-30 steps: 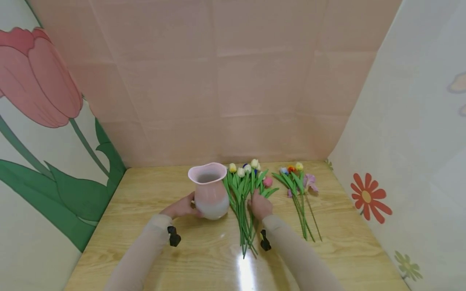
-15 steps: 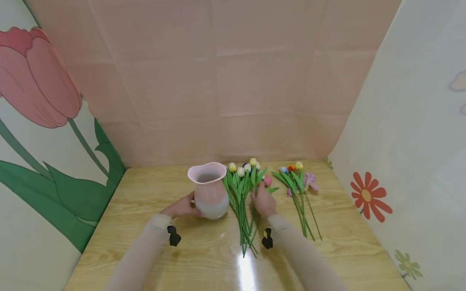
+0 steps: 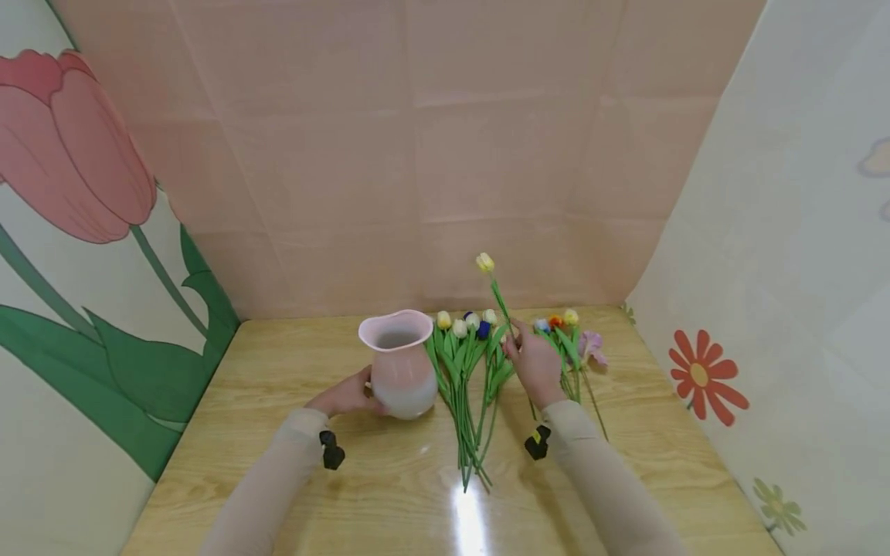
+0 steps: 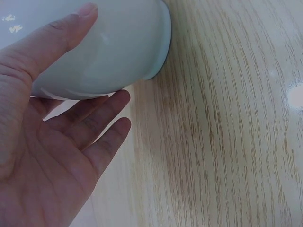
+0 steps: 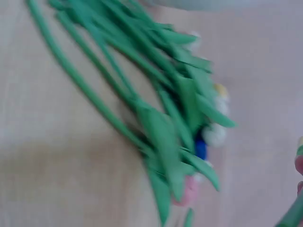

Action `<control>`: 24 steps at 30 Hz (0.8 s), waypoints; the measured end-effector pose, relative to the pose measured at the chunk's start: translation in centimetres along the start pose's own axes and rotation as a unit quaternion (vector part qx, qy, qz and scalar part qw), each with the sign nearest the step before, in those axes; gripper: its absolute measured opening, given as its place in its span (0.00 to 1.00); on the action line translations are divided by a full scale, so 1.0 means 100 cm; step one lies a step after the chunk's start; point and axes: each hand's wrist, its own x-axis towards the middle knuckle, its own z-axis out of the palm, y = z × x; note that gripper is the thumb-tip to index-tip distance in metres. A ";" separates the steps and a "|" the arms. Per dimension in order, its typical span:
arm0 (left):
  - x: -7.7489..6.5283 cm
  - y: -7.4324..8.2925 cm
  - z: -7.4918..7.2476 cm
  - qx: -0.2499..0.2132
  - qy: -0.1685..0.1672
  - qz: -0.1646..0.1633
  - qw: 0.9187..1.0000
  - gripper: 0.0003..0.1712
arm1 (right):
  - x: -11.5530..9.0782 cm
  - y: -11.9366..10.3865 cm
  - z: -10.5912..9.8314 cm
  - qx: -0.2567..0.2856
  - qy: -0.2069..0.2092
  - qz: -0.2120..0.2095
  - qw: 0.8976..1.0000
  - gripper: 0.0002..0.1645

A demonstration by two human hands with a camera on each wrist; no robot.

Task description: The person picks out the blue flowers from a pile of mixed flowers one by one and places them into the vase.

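Observation:
The pink-to-white vase [image 3: 403,378] with a wavy rim stands upright on the table. My left hand [image 3: 348,394] holds its lower left side. Up close in the left wrist view, the thumb lies along the glossy vase [image 4: 118,47] and the fingers [image 4: 106,116] reach round its other side. My right hand [image 3: 537,367] pinches the stem of a pale yellow tulip [image 3: 485,262], raised with its bloom against the backdrop. Just left of that hand lies a bunch of tulips [image 3: 462,386], white, yellow and dark blue; a pink bloom [image 5: 187,191] shows in the right wrist view.
A smaller group of flowers [image 3: 572,318], with orange, yellow, blue and a purple bloom [image 3: 592,346], lies on the right, partly behind my right hand. The wooden table [image 3: 278,363] meets a pink backdrop [image 3: 417,193] at the back and a printed wall [image 3: 779,309] on the right.
My right hand has drawn one pale yellow tulip up out of the bunch and moved to the right with it. My left hand and the vase have stayed put.

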 end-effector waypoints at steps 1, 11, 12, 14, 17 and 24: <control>0.000 0.000 0.000 0.002 -0.001 0.001 1.000 0.49 | 0.002 0.002 -0.004 0.003 0.013 0.002 1.000 0.22; -0.002 0.003 -0.001 0.000 0.007 -0.002 1.000 0.49 | 0.003 0.044 -0.020 -0.032 0.123 -0.014 0.992 0.20; -0.002 0.003 -0.001 0.000 0.008 -0.003 1.000 0.49 | 0.000 0.050 -0.019 -0.034 0.117 -0.012 0.993 0.22; -0.002 0.002 0.000 0.000 0.009 -0.004 1.000 0.50 | -0.007 0.062 -0.017 -0.042 0.095 -0.009 0.995 0.24; -0.002 0.000 0.001 0.003 0.008 -0.003 1.000 0.50 | -0.019 0.080 -0.012 -0.058 0.069 -0.012 0.996 0.26; -0.002 0.001 0.001 0.011 0.006 0.000 1.000 0.50 | -0.040 0.109 -0.002 -0.061 0.042 -0.007 0.997 0.24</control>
